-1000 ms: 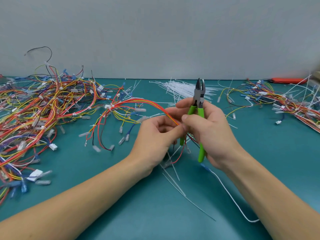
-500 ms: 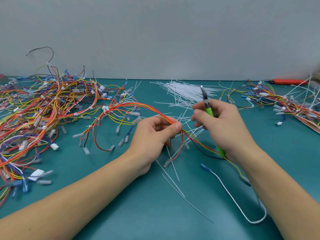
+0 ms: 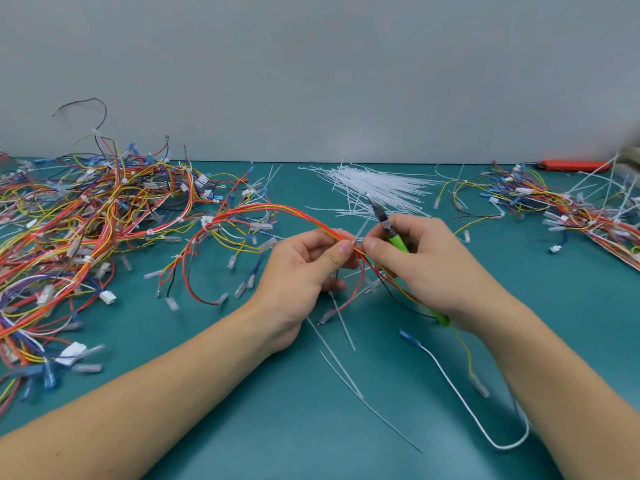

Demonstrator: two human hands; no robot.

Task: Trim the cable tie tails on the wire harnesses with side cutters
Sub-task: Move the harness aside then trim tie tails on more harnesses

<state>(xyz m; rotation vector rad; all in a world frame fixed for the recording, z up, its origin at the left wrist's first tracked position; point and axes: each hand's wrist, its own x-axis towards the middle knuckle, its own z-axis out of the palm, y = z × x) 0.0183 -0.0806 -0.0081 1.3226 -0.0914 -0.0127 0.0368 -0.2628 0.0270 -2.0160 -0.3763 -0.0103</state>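
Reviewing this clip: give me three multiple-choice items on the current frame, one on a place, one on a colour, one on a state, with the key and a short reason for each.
1. Where does the loose pile of white cable ties lie?
A. at the table's far edge, behind the hands
B. under the left forearm
C. on the harness heap at the left

2. What colour are the handles of the side cutters?
A. red
B. green
C. black

3. What is the left hand doing?
A. lying flat on the table
B. pinching the wire harness
C. holding the cutters

Key: 1 A, the ties spread near the wall; 2 B, bright green shows in the right hand; 3 B, thumb and fingers close on the red and yellow wires.
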